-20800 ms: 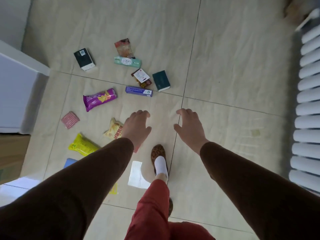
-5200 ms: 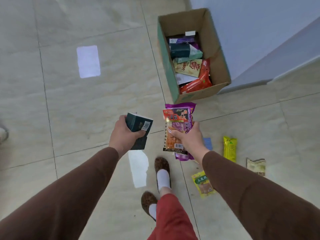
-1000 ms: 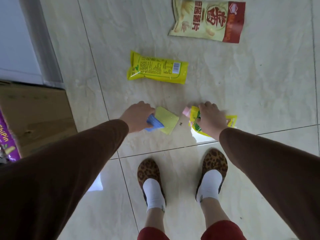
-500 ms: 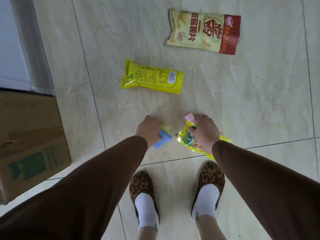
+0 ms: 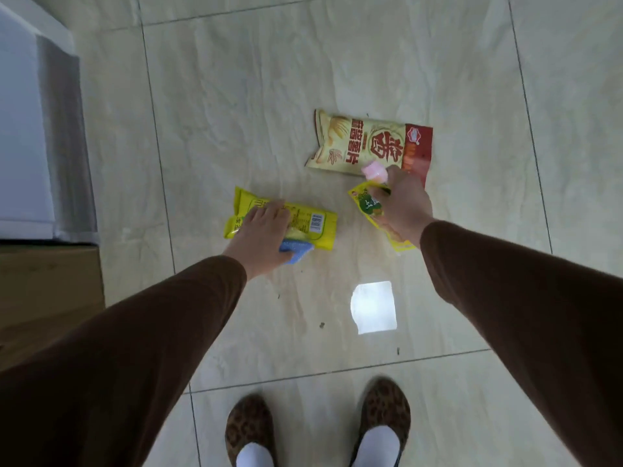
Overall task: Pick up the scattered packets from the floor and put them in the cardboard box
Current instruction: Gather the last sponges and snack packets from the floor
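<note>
Left hand [image 5: 261, 235] clutching a blue packet [image 5: 296, 253] while pressing down on a yellow packet [image 5: 313, 224] on the tiled floor [image 5: 236, 96], right hand [image 5: 404, 205] gripping a green-yellow packet [image 5: 371, 205] and a pink one [image 5: 373, 171], chips bag [image 5: 367, 143] lying just beyond, cardboard box [image 5: 47, 284] at left edge.
</note>
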Motion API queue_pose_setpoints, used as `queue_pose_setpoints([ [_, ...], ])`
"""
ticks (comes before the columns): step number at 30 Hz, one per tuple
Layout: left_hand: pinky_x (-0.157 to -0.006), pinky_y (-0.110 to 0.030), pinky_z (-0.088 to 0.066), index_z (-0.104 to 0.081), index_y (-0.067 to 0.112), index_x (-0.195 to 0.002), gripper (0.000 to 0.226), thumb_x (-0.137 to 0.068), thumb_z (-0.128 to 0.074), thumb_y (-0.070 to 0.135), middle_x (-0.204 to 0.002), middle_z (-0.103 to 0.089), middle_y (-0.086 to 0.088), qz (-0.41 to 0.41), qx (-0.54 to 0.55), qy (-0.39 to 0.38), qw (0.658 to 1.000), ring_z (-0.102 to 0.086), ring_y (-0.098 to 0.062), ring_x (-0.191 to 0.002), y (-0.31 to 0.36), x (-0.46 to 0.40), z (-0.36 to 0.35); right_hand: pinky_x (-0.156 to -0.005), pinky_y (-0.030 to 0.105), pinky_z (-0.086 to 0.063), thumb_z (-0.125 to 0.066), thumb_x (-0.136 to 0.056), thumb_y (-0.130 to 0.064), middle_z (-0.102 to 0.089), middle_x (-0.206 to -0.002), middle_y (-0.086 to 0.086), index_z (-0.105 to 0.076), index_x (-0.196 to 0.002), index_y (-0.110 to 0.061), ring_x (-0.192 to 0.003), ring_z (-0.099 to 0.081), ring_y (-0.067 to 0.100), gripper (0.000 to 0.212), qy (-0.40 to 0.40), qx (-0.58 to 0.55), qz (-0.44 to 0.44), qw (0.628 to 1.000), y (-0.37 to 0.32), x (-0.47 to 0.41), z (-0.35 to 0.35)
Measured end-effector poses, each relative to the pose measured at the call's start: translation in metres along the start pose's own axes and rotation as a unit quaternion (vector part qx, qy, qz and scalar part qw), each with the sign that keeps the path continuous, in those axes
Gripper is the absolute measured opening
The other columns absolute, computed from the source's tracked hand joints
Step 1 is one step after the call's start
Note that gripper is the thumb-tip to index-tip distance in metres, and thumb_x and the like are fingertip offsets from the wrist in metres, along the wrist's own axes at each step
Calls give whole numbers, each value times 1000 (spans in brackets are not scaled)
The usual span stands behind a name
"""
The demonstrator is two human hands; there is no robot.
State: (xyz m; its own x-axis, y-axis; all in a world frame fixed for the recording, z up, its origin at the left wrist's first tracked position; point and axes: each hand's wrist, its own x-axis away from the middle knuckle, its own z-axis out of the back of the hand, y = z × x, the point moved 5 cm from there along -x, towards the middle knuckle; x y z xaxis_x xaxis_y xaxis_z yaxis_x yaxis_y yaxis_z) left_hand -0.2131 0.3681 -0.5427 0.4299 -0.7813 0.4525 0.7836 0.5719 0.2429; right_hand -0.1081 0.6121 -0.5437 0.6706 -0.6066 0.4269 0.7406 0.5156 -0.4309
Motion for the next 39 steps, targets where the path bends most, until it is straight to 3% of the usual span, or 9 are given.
queue_pose_setpoints([
  [2,-106,-46,-35,-40,7,-144,87,-73,-77,42,-144,-49,-14,-8,-29,2,1000,-46,-35,-131,-7,-9,-5,-99,44,-39,-60,-95,-38,-50,-137,14,-56,-117,-9,-128,-41,33,36,-16,64,47,997,-16,-35,1],
  [4,-98,-46,-41,-29,9,-153,108,-67,-76,55,-135,-56,-10,-22,-62,12,998,-48,-35,-123,-14,-18,-5,-116,52,-23,-60,-95,-42,-24,-160,8,-57,-126,-10,-149,-15,31,45,-49,103,62,992,-28,-67,-1],
  [7,-99,-44,-38,-34,13,-149,105,-66,-68,68,-131,-52,-5,-34,-98,1,995,-45,-30,-118,-22,-33,-12,-120,59,-8,-60,-94,-48,3,-168,2,-56,-130,-13,-154,10,29,51,-106,145,59,982,-32,-106,-8],
  [11,-104,-44,-39,-39,13,-140,98,-64,-72,65,-133,-49,-7,-34,-81,-3,996,-47,-30,-122,-26,-47,-25,-116,62,-20,-60,-92,-54,3,-167,6,-50,-139,-21,-149,-20,35,58,-144,160,42,976,-30,-120,-13],
  [14,-107,-48,-37,-38,10,-141,99,-65,-78,58,-140,-48,-10,-11,-95,-5,995,-48,-33,-126,-23,-44,-33,-113,62,-21,-59,-90,-57,-16,-163,11,-53,-135,-29,-140,-30,42,54,-108,221,45,968,-26,-108,-15],
  [17,-99,-47,-42,-39,9,-137,89,-68,-79,49,-127,-53,-11,23,-127,-1,992,-52,-33,-115,-11,-38,-32,-111,58,-27,-59,-91,-53,-46,-141,16,-58,-127,-23,-133,-38,39,47,-47,241,47,968,-22,-76,-22],
  [20,-85,-43,-46,-38,9,-134,79,-71,-74,40,-117,-56,-11,93,-69,-12,993,-56,-33,-106,-4,-30,-26,-108,53,-29,-57,-92,-51,-56,-129,17,-59,-121,-19,-129,-44,37,43,-31,247,35,968,-16,-38,-29],
  [28,-85,-44,-48,-39,12,-126,75,-70,-78,43,-113,-57,-10,277,169,-2,946,-57,-35,-106,11,54,11,-97,46,-32,-53,-91,-55,-64,-113,11,-57,-108,-19,-114,-54,34,41,-76,215,2,974,-12,57,5],
  [39,-88,-48,-50,-40,15,-124,76,-64,-80,41,-111,-57,-9,381,286,34,878,-57,-34,-105,11,253,109,-92,43,-31,-54,-90,-58,-64,-102,6,-57,-99,-21,-104,-58,31,38,-90,198,94,972,-141,217,69],
])
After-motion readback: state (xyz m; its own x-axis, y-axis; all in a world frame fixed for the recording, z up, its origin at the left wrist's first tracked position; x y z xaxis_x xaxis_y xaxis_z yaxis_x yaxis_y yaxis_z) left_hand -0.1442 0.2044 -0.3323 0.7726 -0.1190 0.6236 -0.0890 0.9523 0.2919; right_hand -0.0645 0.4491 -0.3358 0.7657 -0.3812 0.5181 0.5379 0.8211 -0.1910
